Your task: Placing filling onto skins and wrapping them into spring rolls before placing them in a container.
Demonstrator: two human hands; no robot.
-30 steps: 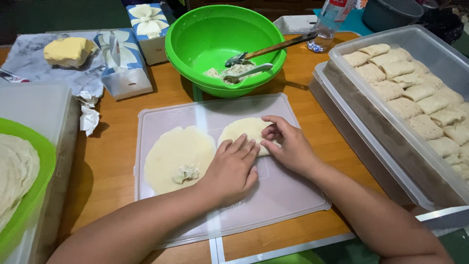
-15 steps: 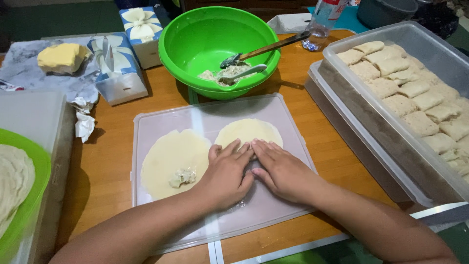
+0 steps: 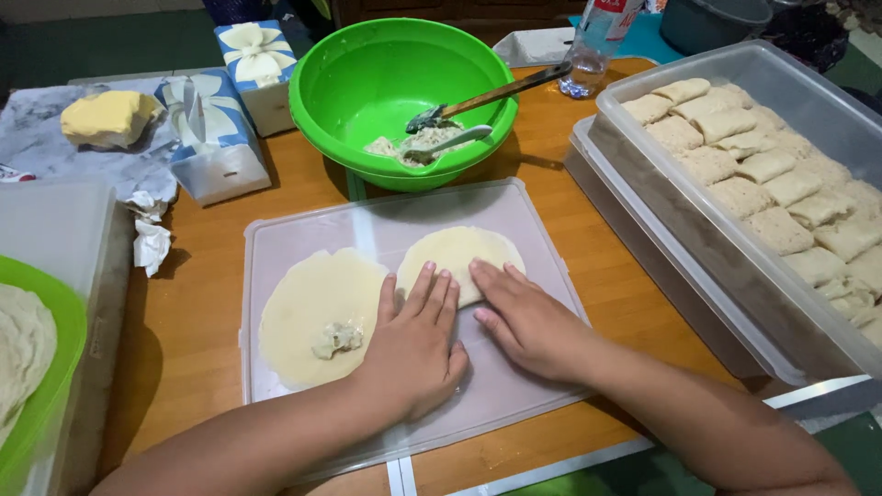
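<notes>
Left hand (image 3: 415, 347) and right hand (image 3: 525, 320), both flat and spread, press the near edge of the right wrapper (image 3: 459, 257) on the board (image 3: 533, 390), pinning it down. Left wrapper (image 3: 312, 308) carries filling (image 3: 336, 340).

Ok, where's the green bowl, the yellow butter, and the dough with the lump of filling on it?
green bowl (image 3: 354, 87): head view, bare inside wall.
yellow butter (image 3: 106, 118): head view, middle of the block.
dough round with filling (image 3: 308, 298): head view, bare dough above the lump.
</notes>
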